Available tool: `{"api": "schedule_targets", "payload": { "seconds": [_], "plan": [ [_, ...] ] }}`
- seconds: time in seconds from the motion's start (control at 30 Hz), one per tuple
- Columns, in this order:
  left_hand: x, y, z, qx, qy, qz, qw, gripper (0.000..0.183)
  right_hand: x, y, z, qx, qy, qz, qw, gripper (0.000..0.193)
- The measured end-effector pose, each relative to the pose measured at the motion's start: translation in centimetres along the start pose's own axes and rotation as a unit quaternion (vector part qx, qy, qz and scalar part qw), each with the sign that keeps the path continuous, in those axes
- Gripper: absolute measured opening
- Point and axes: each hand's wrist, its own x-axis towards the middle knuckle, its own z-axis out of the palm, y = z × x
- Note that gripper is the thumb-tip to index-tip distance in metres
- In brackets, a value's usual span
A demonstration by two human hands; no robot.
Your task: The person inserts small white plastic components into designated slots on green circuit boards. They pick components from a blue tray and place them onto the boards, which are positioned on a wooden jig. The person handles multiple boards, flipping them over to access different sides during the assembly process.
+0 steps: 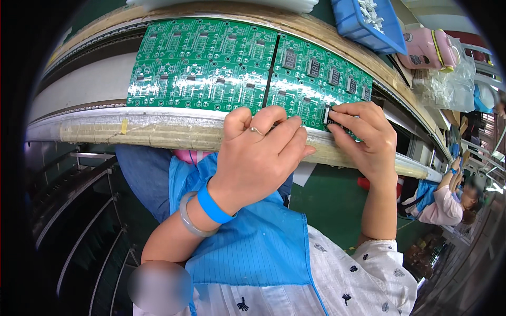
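Observation:
Two green circuit board panels lie side by side on the rail line in front of me, a left panel [179,79] and a right panel [311,87]. Along the far row of the right one stand several dark digit displays [314,67]. My right hand [366,139] pinches another digit display [327,115] between thumb and fingers at that panel's near row; its lower part is partly hidden. Over the boards' near edge, my left hand [263,150] is closed, fingers curled under toward the thumb. Whatever it may hold is hidden.
A blue bin [369,26] with white parts stands beyond the line at the far right, near a pink case [429,50] and a clear plastic bag [448,79]. A taped rail [142,131] runs along the near side. Another person [437,200] works at the right.

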Motion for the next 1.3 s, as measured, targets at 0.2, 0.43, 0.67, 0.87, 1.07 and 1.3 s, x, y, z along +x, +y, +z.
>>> {"api": "schedule_targets", "payload": {
  "seconds": [0.2, 0.43, 0.67, 0.87, 1.07, 1.3],
  "plan": [
    [0.0, 0.0, 0.1, -0.006, 0.008, 0.000, 1.000, 0.026, 0.0, -0.1, 0.0, -0.002, -0.002, 0.004, 1.000, 0.024],
    [0.0, 0.0, 0.2, -0.007, 0.012, 0.001, 1.000, 0.026, -0.2, 0.1, 0.4, -0.005, -0.006, 0.008, 1.000, 0.023],
    [0.0, -0.2, 0.2, -0.006, 0.019, 0.006, 1.000, 0.024, 1.3, -0.4, -1.2, 0.009, 0.000, 0.039, 0.999, 0.021],
    [0.2, -0.3, 0.2, -0.009, 0.036, 0.010, 0.999, 0.025, 10.4, -0.6, -1.4, 0.029, 0.114, -0.055, 0.992, 0.016],
    [0.0, -0.6, 0.4, -0.004, 0.044, 0.015, 0.999, 0.021, 20.2, -0.2, 1.3, 0.011, 0.090, -0.086, 0.992, 0.021],
    [-0.3, -0.6, 0.6, -0.004, 0.055, 0.016, 0.998, 0.019, 24.7, 1.2, 1.8, -0.025, 0.009, -0.060, 0.998, 0.025]
  ]
}}
